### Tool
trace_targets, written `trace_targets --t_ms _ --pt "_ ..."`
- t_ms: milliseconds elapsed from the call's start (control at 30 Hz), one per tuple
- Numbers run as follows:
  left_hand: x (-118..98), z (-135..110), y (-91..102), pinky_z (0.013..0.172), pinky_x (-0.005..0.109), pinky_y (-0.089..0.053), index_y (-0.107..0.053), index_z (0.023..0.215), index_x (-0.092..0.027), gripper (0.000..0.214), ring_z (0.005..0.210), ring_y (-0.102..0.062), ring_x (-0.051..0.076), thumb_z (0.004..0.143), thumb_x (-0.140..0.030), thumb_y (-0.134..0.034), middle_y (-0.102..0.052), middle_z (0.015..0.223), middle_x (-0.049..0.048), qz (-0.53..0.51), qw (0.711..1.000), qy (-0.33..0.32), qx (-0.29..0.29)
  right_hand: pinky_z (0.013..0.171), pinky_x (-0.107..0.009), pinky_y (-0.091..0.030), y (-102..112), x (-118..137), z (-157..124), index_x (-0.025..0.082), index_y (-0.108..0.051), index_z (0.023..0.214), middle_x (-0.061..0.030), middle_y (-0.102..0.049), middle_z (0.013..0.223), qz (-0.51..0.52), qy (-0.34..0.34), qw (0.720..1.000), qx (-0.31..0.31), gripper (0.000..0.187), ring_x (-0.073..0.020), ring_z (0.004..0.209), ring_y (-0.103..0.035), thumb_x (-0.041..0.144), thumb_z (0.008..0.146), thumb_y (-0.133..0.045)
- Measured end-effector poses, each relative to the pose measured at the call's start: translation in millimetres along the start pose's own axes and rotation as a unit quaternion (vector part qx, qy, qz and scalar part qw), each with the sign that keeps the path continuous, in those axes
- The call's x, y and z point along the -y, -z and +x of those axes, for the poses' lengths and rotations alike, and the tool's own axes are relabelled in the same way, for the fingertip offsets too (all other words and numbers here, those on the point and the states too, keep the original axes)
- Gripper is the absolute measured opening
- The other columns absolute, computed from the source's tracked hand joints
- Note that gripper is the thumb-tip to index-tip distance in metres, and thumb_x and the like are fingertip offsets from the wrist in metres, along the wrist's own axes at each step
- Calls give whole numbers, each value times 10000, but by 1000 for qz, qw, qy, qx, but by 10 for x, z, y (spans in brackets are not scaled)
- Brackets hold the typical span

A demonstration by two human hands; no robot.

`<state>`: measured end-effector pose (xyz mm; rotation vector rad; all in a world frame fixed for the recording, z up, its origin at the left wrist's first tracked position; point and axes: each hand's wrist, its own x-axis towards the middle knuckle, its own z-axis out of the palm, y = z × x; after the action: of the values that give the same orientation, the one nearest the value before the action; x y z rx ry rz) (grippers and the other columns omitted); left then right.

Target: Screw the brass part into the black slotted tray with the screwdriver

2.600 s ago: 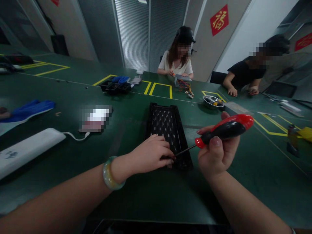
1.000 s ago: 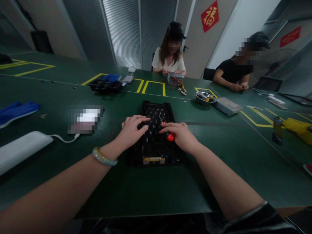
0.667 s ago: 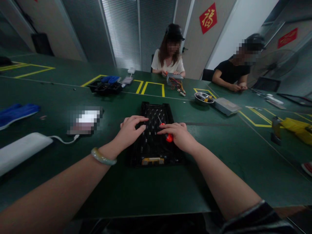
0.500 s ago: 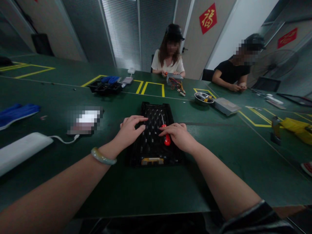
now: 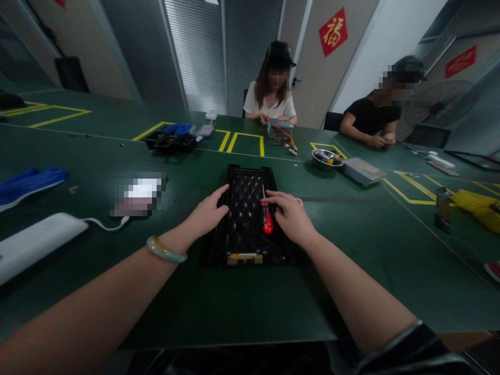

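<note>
A black plastic tray-like case (image 5: 242,229) with rows of shiny bumps lies flat before me, a yellow-brown part with a pale strip at its near end. On its right half rests a screwdriver (image 5: 267,221) with a red and black handle, its shaft pointing away from me. My left hand (image 5: 209,212) is open at the left rim, thumb and forefinger apart. Over the right rim, my right hand (image 5: 291,214) is open beside the screwdriver, its fingers stretched toward the shaft and not wrapped round the handle.
Left are a white power strip (image 5: 42,242), a blurred phone (image 5: 138,195) and a blue glove (image 5: 29,185). Beyond the case stand a metal bowl (image 5: 327,159) of tools and a grey box (image 5: 364,171). Two people sit across the green table, one with a wired metal unit (image 5: 279,126).
My right hand has drawn slightly right, off the screwdriver's handle, showing more of it. My left hand has shifted a little left, its fingers less over the case.
</note>
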<state>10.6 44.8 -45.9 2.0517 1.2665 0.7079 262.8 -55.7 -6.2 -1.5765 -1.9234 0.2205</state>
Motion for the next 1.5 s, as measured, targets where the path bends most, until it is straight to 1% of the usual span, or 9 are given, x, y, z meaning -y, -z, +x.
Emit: trace_targets --t_ms 67,167,233,300,400,533,967,1333,1500 --pt "-6 -3 11 1196 462 -366 -326 1585 -256 711 1422 -472 281 903 -304 -518 -445 1579 81 1 1000 -2 3 1128 -434 -366 -22 -33 6 293 -628 1280 -19 -554 1467 15 -47 998 -46 534 -201 1329 -518 61 829 -461" --pt "-33 -9 30 1201 482 -357 -324 1587 -250 716 1430 -462 295 899 -300 -516 -438 1584 80 12 1000 0 6 1054 -403 -467 -79 -127 17 178 -485 1423 -138 -525 1443 17 -124 989 -80 569 -219 1179 -608 174 854 -505" --pt "-54 -13 37 1206 483 -350 -326 1587 -232 718 1434 -457 299 895 -288 -509 -431 1587 88 16 1000 3 7 996 -419 -506 -112 -187 20 126 -446 1445 -180 -575 1364 12 -171 983 -72 593 -243 1085 -648 291 883 -534" --pt "-64 -13 37 1212 467 -344 -331 1585 -206 722 1438 -452 294 887 -276 -503 -438 1583 95 16 1000 2 7 953 -412 -522 -121 -219 19 150 -517 1398 -150 -668 1242 11 -195 980 -38 543 -255 1040 -676 373 903 -540" --pt "-49 -9 27 1221 448 -332 -336 1583 -208 725 1448 -440 279 880 -270 -500 -440 1582 84 14 1000 -5 3 900 -377 -529 -91 -207 18 226 -625 1290 -87 -750 1118 15 -195 981 21 401 -258 1025 -704 380 941 -502" --pt "-20 -10 20 1198 468 -360 -326 1588 -244 722 1450 -436 286 887 -285 -496 -428 1591 76 12 1000 -6 2 920 -384 -518 -37 -151 24 249 -625 1294 -72 -744 1198 15 -189 980 51 379 -275 1104 -694 334 961 -465" --pt "-43 -23 41 1190 483 -369 -331 1587 -243 710 1420 -475 299 898 -286 -498 -450 1575 93 16 1000 -2 4 946 -414 -513 -3 -126 18 248 -599 1326 -85 -727 1243 10 -192 979 68 404 -302 1144 -681 358 974 -434" --pt "-4 -3 -18 1164 430 -419 -387 1560 -267 717 1354 -548 274 857 -236 -526 -529 1519 40 -15 1000 8 -19 960 -367 -502 18 -49 21 257 -558 1376 -71 -710 1277 -24 -221 970 97 438 -272 1173 -666 432 992 -444" --pt "-19 9 -11 1169 433 -408 -440 1529 -262 692 1351 -548 279 846 -249 -552 -566 1483 36 -25 999 -4 -34 965 -420 -521 71 29 73 187 -630 1244 -111 -717 1178 -79 -249 957 122 361 -257 1093 -678 412 1008 -474"
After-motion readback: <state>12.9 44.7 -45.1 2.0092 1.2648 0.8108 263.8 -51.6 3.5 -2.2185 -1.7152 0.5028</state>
